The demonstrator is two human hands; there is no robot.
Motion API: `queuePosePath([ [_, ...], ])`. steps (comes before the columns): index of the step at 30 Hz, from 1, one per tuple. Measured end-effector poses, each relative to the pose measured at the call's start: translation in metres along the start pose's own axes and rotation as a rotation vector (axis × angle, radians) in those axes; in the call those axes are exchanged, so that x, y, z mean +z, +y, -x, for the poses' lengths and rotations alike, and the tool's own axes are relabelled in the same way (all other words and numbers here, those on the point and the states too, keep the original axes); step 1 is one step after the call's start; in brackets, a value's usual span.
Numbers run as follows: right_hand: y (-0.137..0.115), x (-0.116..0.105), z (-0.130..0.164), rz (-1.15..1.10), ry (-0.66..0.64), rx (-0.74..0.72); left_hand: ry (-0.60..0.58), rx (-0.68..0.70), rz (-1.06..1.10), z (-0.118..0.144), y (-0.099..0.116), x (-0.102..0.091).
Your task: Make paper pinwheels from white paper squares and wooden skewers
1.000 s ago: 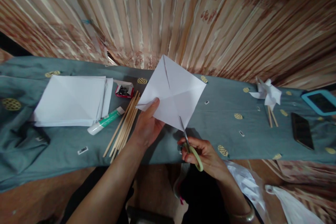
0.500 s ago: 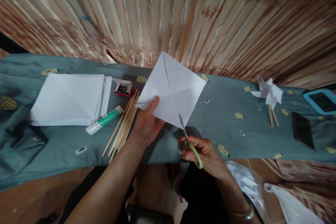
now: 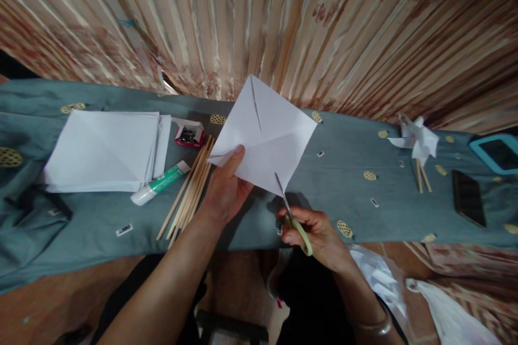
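My left hand (image 3: 225, 187) holds a white square paper sheet (image 3: 267, 135) up over the table by its left corner, thumb on top. The sheet has crossed creases and a slit running down from its top corner. My right hand (image 3: 315, 234) grips green-handled scissors (image 3: 295, 221), whose blades enter the sheet's bottom corner along the crease.
On the grey-blue cloth (image 3: 343, 194) lie a stack of white paper (image 3: 105, 151), a glue tube (image 3: 158, 184), a bundle of wooden sticks (image 3: 190, 188) and a small red box (image 3: 188, 133). At right stand a paper pinwheel (image 3: 416, 143), a dark phone (image 3: 467, 198) and a blue-cased tablet (image 3: 496, 153). A striped curtain hangs behind.
The view has shifted slightly; the sheet and scissors sit a little higher in frame. The blades stay in the sheet's bottom corner.
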State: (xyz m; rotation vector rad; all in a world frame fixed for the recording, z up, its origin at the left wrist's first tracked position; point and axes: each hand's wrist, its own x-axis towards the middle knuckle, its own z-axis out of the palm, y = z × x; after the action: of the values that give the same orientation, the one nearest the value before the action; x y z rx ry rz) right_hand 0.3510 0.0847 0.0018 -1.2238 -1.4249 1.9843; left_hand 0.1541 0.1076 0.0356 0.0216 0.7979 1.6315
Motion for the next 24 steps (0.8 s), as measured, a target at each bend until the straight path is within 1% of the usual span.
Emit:
queuePosePath([
  [3,0.0007,0.0004,0.0,-0.01,0.016,0.007,0.002,0.004,-0.002,-0.0004,-0.0006,-0.0006],
  [8,-0.0002,0.0015,0.001,-0.022,0.037,0.009,-0.032,0.017,-0.01,-0.0009,-0.0017,-0.0035],
  [15,-0.0034,0.0026,0.0016,-0.037,0.052,0.052,0.002,0.007,-0.01,-0.0016,-0.0017,-0.0027],
  [19,-0.0026,0.0017,0.0021,-0.013,0.035,0.043,0.008,0.013,-0.023,-0.0016,-0.0015,-0.0018],
  [24,0.0017,-0.0013,0.004,0.017,-0.023,0.011,0.06,0.028,-0.031,-0.0016,-0.0001,-0.0004],
])
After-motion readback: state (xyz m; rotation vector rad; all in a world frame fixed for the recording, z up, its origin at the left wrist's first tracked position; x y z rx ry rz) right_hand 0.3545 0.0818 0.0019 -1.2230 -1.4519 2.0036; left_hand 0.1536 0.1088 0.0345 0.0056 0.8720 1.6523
